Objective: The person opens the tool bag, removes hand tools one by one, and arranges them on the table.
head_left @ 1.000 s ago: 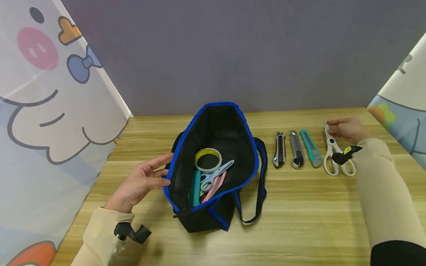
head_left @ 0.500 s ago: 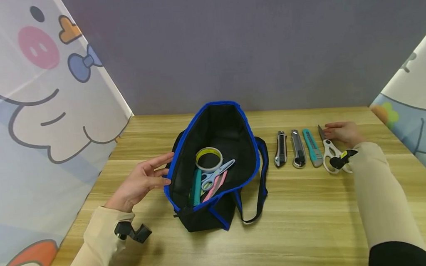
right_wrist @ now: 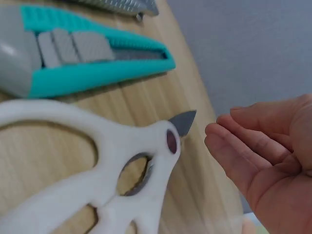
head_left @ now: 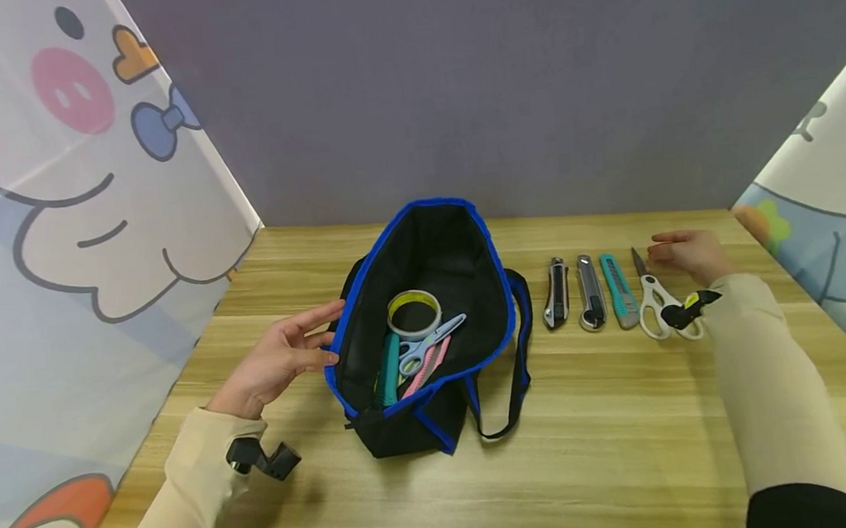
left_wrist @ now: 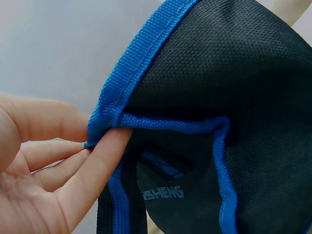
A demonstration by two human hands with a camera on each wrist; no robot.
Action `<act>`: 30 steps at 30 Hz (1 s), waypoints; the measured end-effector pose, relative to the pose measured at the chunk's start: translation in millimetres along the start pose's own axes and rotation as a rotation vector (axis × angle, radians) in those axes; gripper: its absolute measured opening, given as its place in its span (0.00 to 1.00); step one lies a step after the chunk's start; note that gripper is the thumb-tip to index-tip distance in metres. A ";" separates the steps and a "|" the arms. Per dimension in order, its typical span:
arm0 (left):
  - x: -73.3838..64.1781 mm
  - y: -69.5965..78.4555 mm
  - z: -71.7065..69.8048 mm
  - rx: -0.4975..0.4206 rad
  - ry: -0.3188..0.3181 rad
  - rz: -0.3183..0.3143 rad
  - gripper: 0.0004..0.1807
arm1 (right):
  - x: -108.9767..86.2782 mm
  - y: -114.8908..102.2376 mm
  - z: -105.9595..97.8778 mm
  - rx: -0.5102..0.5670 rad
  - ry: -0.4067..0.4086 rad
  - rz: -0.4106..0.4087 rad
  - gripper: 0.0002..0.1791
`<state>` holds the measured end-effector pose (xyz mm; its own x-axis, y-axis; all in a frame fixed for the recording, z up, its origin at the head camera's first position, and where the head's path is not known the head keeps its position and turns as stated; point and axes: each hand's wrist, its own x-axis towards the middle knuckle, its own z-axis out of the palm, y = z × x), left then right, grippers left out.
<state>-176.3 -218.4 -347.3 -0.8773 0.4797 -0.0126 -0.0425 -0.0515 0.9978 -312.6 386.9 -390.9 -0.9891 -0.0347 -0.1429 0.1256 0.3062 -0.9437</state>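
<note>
My left hand (head_left: 274, 363) pinches the blue-edged rim of a black fabric bag (head_left: 494, 250) at its left side; in the left wrist view its fingers meet at a corner of the trim. My right hand (head_left: 693, 255) is just right of white-handled scissors (head_left: 650, 283), fingers relaxed, holding nothing. Its fingertips are apart from the blade tip in the right wrist view. The scissors lie on the table, blades pointing away. Left of them lie a teal utility knife (head_left: 621, 291), a silver utility knife (head_left: 591, 294) and a silver-and-black utility knife (head_left: 555, 295), side by side.
Inside the bag are a tape roll (head_left: 435, 321), light blue scissors (head_left: 429, 346), a pink item (head_left: 429, 367) and a teal item (head_left: 390, 372), partly overlapping. A bag strap (head_left: 519, 385) loops onto the wooden table (head_left: 594, 449). A grey wall (head_left: 491, 84) stands behind.
The white-handled scissors have shifted slightly left and now tilt left at the tip. My right hand has let them go and moved a little right. The left hand keeps its place.
</note>
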 end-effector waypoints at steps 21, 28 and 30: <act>1.3 0.1 -0.5 -0.002 -0.005 -0.007 0.40 | -7.0 -80.3 58.0 0.106 -0.246 0.001 0.30; 0.8 -0.3 -1.3 0.003 -0.005 -0.014 0.40 | -12.3 -100.9 95.0 0.170 -0.336 -0.022 0.25; 0.5 -0.2 -1.2 0.004 0.001 -0.027 0.40 | -12.7 -103.2 104.1 0.180 -0.358 -0.031 0.25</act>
<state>-177.3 -219.3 -347.6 -0.8762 0.4804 -0.0396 -0.0644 -0.0352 0.9973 -305.0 256.7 -322.7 -0.9076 -0.3803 -0.1781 0.1387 0.1290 -0.9819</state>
